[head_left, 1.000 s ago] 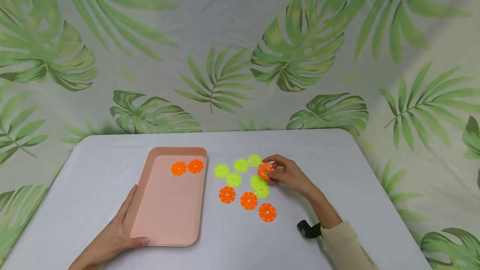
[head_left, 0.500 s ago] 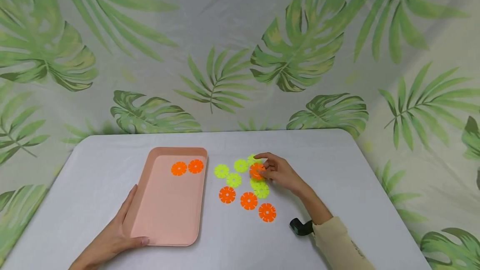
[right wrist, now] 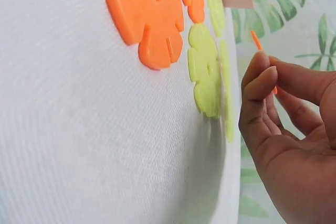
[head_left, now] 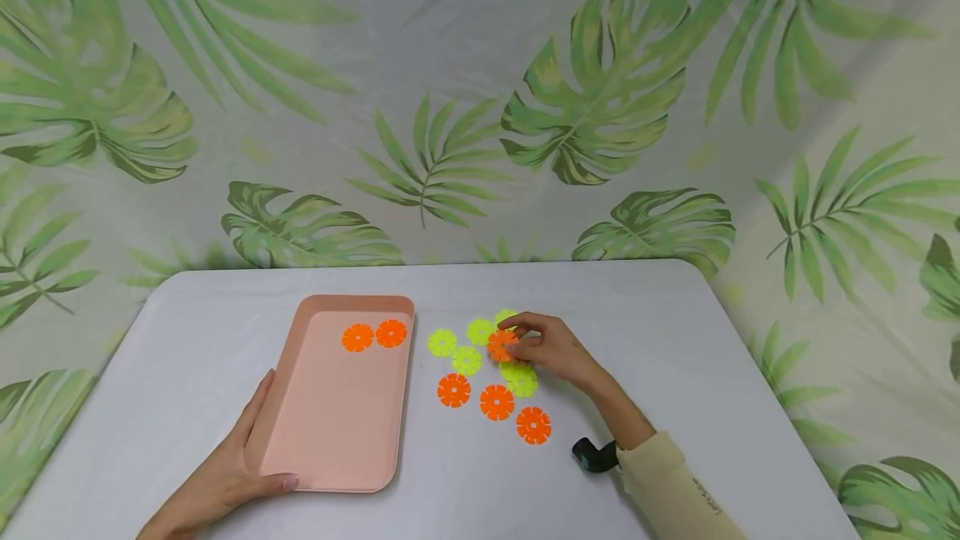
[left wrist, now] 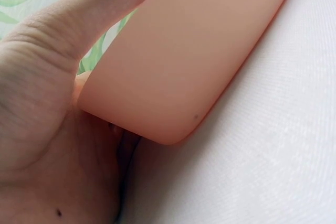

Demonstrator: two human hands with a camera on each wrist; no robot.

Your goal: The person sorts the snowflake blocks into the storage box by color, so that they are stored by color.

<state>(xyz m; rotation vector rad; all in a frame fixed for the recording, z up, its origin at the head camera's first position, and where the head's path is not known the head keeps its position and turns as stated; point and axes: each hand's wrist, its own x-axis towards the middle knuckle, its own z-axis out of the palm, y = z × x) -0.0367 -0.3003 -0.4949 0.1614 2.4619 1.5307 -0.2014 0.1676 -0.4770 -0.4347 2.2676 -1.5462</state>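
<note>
My right hand [head_left: 553,350] pinches an orange notched plastic disc [head_left: 498,345] between thumb and fingers, over the yellow-green discs [head_left: 521,380]. In the right wrist view only a thin edge of that disc [right wrist: 255,40] shows past the fingertips, lifted off the table. At left, a shallow pink tray [head_left: 330,423] lies on the table with two orange discs [head_left: 374,335] near its far end. My left hand [head_left: 225,473] holds the tray's near-left corner, thumb at the near rim and fingers along the left side. The left wrist view shows that corner of the tray [left wrist: 173,51] close up.
Several yellow-green discs [head_left: 467,361] lie flat right of the tray, some overlapping. Nearer to me are three orange discs in a slanting row, the middle one [head_left: 497,402] among them. A black device [head_left: 594,456] sits at my right wrist. A leaf-patterned cloth [head_left: 420,173] hangs behind the white table.
My right hand has moved left toward the tray, carrying the orange disc across the yellow-green ones. The left hand and the tray have stayed in place.
</note>
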